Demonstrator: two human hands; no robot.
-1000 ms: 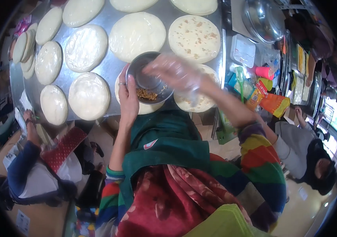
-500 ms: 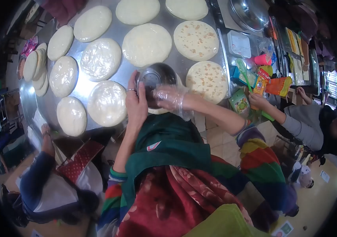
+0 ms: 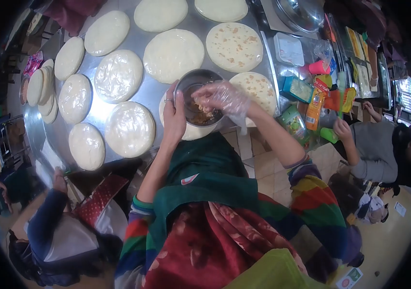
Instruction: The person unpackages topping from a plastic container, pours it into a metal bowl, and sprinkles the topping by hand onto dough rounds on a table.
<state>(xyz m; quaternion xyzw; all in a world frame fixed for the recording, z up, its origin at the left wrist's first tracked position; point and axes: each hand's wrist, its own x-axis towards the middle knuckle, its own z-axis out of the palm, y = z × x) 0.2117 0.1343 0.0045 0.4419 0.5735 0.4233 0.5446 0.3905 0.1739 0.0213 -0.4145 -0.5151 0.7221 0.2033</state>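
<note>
My left hand (image 3: pixel 173 118) grips the left side of a metal bowl (image 3: pixel 193 78), thumb near the rim. The bowl is tilted toward me, with brown crumbs (image 3: pixel 200 117) in the bottom. My right hand (image 3: pixel 222 98), in a clear plastic glove, reaches into it with fingers bunched over some of the crumbs. Directly beneath the bowl lies a round flat dough (image 3: pixel 197 134), mostly covered. Beyond the bowl are a plain dough round (image 3: pixel 173 56) and two rounds dotted with brown bits, one dotted round (image 3: pixel 235 47) farther off and another dotted round (image 3: pixel 259 92) partly behind my right wrist.
Several shiny dough rounds (image 3: pixel 130 129) lie across the metal table (image 3: pixel 160 103). At right are a white plastic container (image 3: pixel 289 49), a teal box (image 3: pixel 298 89) and an orange packet (image 3: pixel 315 110). One person (image 3: pixel 378 149) works at right; another person's sleeve (image 3: pixel 46 219) is at lower left.
The bowl has tipped toward me and shifted slightly right, so its crumbs now show. My right hand has risen a little inside it. The person at right has moved their hand rightward.
</note>
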